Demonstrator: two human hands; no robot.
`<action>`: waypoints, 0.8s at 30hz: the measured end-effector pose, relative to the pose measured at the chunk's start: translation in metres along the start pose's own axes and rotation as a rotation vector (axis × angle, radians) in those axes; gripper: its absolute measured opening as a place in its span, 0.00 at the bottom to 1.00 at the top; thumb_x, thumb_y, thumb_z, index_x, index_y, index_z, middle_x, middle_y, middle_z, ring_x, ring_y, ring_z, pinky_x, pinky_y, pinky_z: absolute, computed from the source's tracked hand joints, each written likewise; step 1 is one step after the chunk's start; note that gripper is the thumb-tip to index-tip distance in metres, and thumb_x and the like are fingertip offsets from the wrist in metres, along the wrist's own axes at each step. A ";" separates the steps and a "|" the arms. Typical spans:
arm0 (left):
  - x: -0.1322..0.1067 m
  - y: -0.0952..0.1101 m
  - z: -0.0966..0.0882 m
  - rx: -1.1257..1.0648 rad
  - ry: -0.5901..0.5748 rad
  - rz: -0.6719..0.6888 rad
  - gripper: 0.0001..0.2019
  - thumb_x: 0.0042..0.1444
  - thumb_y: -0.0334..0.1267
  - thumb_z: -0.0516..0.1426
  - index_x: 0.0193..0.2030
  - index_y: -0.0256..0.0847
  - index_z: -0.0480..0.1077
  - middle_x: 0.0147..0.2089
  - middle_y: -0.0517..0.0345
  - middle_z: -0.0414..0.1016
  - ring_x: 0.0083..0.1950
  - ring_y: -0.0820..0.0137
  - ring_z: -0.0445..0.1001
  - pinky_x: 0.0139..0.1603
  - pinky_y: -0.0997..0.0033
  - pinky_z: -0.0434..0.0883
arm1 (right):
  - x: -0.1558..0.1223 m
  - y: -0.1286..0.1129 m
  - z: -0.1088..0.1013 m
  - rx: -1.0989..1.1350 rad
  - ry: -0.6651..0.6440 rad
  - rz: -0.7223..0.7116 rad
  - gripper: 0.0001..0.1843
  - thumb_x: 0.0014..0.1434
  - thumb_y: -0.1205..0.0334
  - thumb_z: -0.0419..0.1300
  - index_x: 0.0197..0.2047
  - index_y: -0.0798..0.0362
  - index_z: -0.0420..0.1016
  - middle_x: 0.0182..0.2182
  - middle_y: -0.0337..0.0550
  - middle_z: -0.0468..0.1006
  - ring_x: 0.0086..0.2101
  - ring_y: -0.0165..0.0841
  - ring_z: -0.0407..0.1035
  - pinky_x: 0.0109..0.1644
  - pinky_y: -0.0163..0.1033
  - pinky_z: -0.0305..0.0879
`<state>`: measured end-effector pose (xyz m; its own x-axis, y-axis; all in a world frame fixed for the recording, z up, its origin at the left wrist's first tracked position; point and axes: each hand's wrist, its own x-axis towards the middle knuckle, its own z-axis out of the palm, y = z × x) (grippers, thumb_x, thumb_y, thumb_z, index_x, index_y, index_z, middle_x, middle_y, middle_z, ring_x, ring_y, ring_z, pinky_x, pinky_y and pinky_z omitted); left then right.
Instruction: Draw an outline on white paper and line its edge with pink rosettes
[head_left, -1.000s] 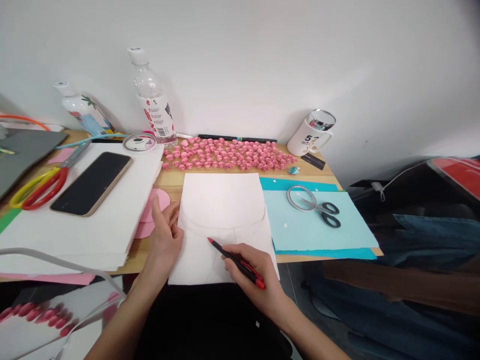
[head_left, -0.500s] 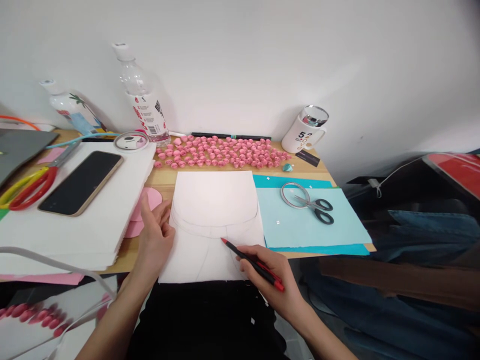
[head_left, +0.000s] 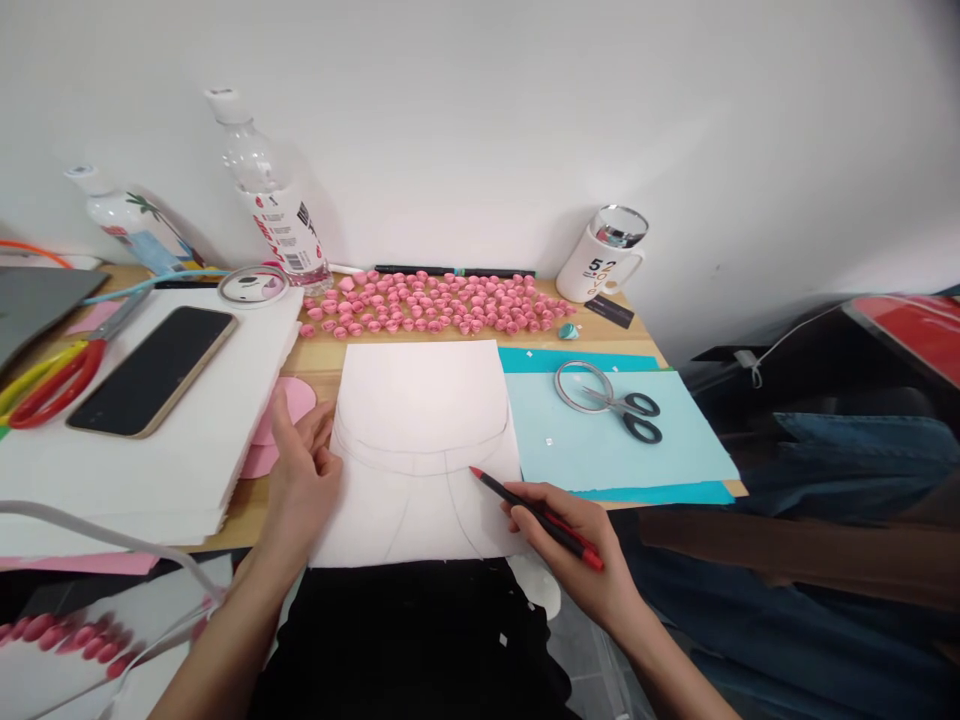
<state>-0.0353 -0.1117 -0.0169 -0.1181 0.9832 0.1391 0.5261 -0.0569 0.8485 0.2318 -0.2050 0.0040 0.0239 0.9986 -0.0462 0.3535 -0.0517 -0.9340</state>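
Observation:
A white sheet of paper (head_left: 424, 400) with pencilled curves lies at the table's front edge. My left hand (head_left: 300, 470) rests on its left edge, fingers stretched flat and pressing it down. My right hand (head_left: 577, 560) is closed on a red and black pen (head_left: 536, 516), whose tip touches the sheet near its right edge. A pink paper piece (head_left: 289, 410) pokes out just beyond my left hand.
Several small pink paper rolls (head_left: 435, 305) lie in rows at the back. Scissors (head_left: 626, 412) and a metal ring (head_left: 579, 385) sit on light blue paper (head_left: 622, 450). A phone (head_left: 154, 368), red scissors (head_left: 45, 378), two bottles (head_left: 266, 195) and a mug (head_left: 600, 265) stand around.
My right hand has drawn the pen to the right across the sheet, from its middle to its right edge. My left hand has stayed on the sheet's left edge.

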 end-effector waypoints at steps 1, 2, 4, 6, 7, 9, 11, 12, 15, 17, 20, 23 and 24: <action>0.000 -0.001 0.000 -0.003 0.001 -0.004 0.46 0.47 0.18 0.49 0.69 0.44 0.29 0.61 0.45 0.65 0.60 0.64 0.68 0.61 0.58 0.64 | 0.000 0.001 -0.002 -0.002 0.014 0.003 0.12 0.59 0.58 0.58 0.45 0.52 0.76 0.30 0.42 0.80 0.31 0.34 0.75 0.35 0.37 0.72; 0.000 -0.001 0.000 -0.001 0.003 -0.009 0.46 0.47 0.18 0.49 0.69 0.45 0.29 0.61 0.45 0.65 0.60 0.64 0.68 0.61 0.58 0.64 | 0.000 0.002 -0.003 -0.003 0.028 0.009 0.13 0.59 0.58 0.58 0.45 0.52 0.76 0.30 0.42 0.80 0.31 0.34 0.75 0.35 0.37 0.72; 0.000 -0.002 0.000 0.014 0.004 -0.023 0.46 0.47 0.18 0.49 0.69 0.45 0.30 0.61 0.45 0.65 0.60 0.64 0.68 0.61 0.58 0.64 | 0.001 0.003 -0.005 0.003 0.045 0.031 0.13 0.59 0.58 0.59 0.45 0.52 0.76 0.30 0.43 0.80 0.31 0.35 0.75 0.35 0.37 0.72; 0.001 -0.002 0.000 0.025 -0.002 -0.032 0.46 0.47 0.18 0.49 0.69 0.45 0.30 0.61 0.44 0.65 0.60 0.64 0.68 0.61 0.58 0.64 | 0.000 0.004 -0.006 0.016 0.061 0.056 0.12 0.59 0.57 0.58 0.44 0.53 0.76 0.30 0.43 0.80 0.31 0.35 0.75 0.35 0.38 0.73; 0.001 -0.002 0.000 0.027 -0.005 -0.034 0.46 0.47 0.18 0.49 0.69 0.45 0.29 0.61 0.44 0.65 0.60 0.64 0.68 0.61 0.57 0.64 | 0.000 0.005 -0.006 0.025 0.079 0.061 0.12 0.59 0.57 0.58 0.44 0.53 0.76 0.29 0.43 0.80 0.31 0.35 0.75 0.35 0.38 0.73; 0.001 -0.002 -0.001 0.019 -0.010 -0.033 0.46 0.47 0.18 0.49 0.69 0.45 0.29 0.61 0.45 0.65 0.60 0.64 0.67 0.62 0.57 0.63 | -0.001 0.006 -0.003 0.047 0.138 0.055 0.12 0.59 0.57 0.58 0.44 0.54 0.75 0.29 0.44 0.79 0.32 0.36 0.76 0.36 0.39 0.74; 0.000 0.000 -0.001 0.009 -0.011 -0.031 0.45 0.47 0.18 0.48 0.69 0.44 0.29 0.61 0.44 0.64 0.61 0.64 0.67 0.62 0.57 0.63 | -0.002 0.007 0.000 0.071 0.210 0.036 0.12 0.59 0.57 0.58 0.44 0.54 0.74 0.28 0.43 0.79 0.33 0.37 0.76 0.37 0.40 0.75; 0.000 0.000 -0.001 0.009 -0.010 -0.027 0.45 0.47 0.18 0.48 0.69 0.44 0.29 0.61 0.44 0.64 0.61 0.64 0.67 0.62 0.57 0.63 | -0.002 0.007 0.001 0.079 0.243 0.029 0.12 0.59 0.57 0.58 0.44 0.54 0.74 0.28 0.43 0.79 0.33 0.37 0.76 0.37 0.41 0.75; 0.000 0.003 0.000 0.021 -0.015 0.004 0.45 0.47 0.17 0.47 0.69 0.42 0.29 0.61 0.44 0.64 0.62 0.65 0.66 0.62 0.59 0.62 | 0.000 0.006 0.005 0.077 0.299 0.016 0.12 0.59 0.57 0.58 0.44 0.54 0.74 0.28 0.43 0.79 0.33 0.36 0.75 0.38 0.41 0.75; 0.000 0.003 0.001 0.022 -0.020 0.026 0.46 0.47 0.17 0.47 0.69 0.43 0.28 0.62 0.44 0.64 0.62 0.66 0.65 0.63 0.59 0.62 | 0.002 0.005 0.006 0.069 0.302 0.016 0.12 0.59 0.57 0.58 0.44 0.54 0.74 0.29 0.43 0.79 0.33 0.36 0.75 0.38 0.41 0.75; -0.001 0.000 0.001 0.033 -0.028 0.039 0.47 0.47 0.17 0.47 0.69 0.44 0.27 0.62 0.43 0.63 0.63 0.65 0.64 0.63 0.57 0.61 | 0.005 0.006 0.006 0.049 0.288 0.028 0.13 0.59 0.56 0.58 0.45 0.54 0.74 0.29 0.44 0.78 0.32 0.36 0.75 0.37 0.41 0.75; -0.001 -0.006 0.002 0.077 -0.040 0.042 0.46 0.47 0.17 0.47 0.69 0.42 0.26 0.63 0.41 0.61 0.64 0.64 0.63 0.62 0.56 0.62 | 0.006 0.008 0.006 0.032 0.285 0.045 0.15 0.59 0.56 0.58 0.46 0.54 0.73 0.31 0.45 0.79 0.32 0.36 0.75 0.37 0.42 0.75; -0.001 -0.007 0.002 0.086 -0.043 0.040 0.46 0.47 0.17 0.47 0.69 0.42 0.26 0.64 0.41 0.61 0.63 0.63 0.63 0.62 0.55 0.62 | 0.006 0.009 0.006 0.032 0.289 0.046 0.15 0.59 0.55 0.58 0.47 0.54 0.73 0.31 0.45 0.79 0.32 0.36 0.75 0.37 0.42 0.75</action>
<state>-0.0370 -0.1118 -0.0242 -0.0600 0.9871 0.1485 0.6006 -0.0831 0.7952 0.2292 -0.1993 -0.0067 0.3066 0.9518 0.0097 0.3163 -0.0923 -0.9442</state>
